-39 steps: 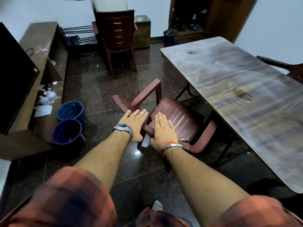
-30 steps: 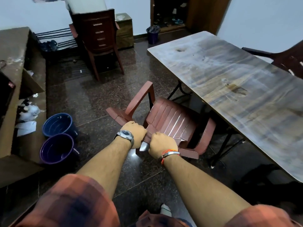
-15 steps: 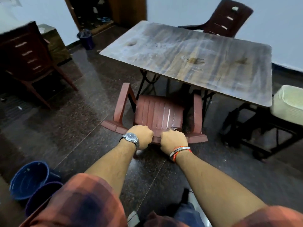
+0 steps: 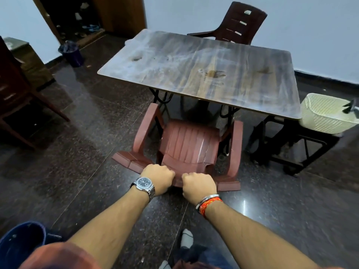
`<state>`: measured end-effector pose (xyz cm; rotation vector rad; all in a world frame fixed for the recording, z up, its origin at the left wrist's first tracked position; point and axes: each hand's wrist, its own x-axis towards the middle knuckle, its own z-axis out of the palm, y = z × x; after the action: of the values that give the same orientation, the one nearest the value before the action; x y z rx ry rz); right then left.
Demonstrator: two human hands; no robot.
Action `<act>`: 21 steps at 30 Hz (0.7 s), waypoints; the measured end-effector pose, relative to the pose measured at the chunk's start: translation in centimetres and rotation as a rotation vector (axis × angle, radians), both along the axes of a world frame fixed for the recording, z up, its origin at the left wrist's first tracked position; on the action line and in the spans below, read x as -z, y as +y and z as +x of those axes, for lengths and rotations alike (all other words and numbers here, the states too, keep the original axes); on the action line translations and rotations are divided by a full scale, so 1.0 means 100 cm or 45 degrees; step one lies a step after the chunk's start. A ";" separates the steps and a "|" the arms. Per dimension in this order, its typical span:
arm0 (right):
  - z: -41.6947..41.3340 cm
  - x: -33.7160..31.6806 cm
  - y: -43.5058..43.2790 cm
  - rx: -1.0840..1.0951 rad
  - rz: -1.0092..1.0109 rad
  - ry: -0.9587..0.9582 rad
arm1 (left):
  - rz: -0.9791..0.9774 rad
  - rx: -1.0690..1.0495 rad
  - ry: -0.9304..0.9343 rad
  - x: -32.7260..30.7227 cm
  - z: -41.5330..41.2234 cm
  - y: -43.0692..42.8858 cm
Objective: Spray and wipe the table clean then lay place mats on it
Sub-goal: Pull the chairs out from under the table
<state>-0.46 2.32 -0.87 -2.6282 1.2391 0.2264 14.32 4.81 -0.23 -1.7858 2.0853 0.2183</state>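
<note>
A wood-grain table with dusty smears and a few dark stains stands ahead of me. In front of it a reddish-brown plastic armchair faces the table, its front tucked under the near edge. My left hand, with a wristwatch, and my right hand, with a red thread and a bangle, are both closed on the top of the chair's backrest, side by side. No spray bottle, cloth or place mats are in sight.
A dark brown plastic chair stands behind the table. A cream woven basket sits on a black stand at the table's right end. Left are a wooden chair, a bin and a blue bucket. The floor is dark polished stone.
My hands went from flat on the backrest to closed on it. The chair swung round from beside the table's long side to face the table squarely, and I turned with it.
</note>
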 end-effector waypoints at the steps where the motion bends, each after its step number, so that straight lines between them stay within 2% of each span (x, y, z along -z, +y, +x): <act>1: 0.003 0.000 -0.005 0.004 -0.003 -0.006 | -0.006 0.001 -0.003 0.001 0.004 -0.006; 21: 0.071 0.008 -0.142 0.124 -0.074 -0.046 | -0.083 0.115 -0.032 0.011 0.075 -0.152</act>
<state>6.64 -11.90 -1.69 -2.5989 1.3774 0.1273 21.79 -10.41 -1.32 -1.7172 2.1725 0.1040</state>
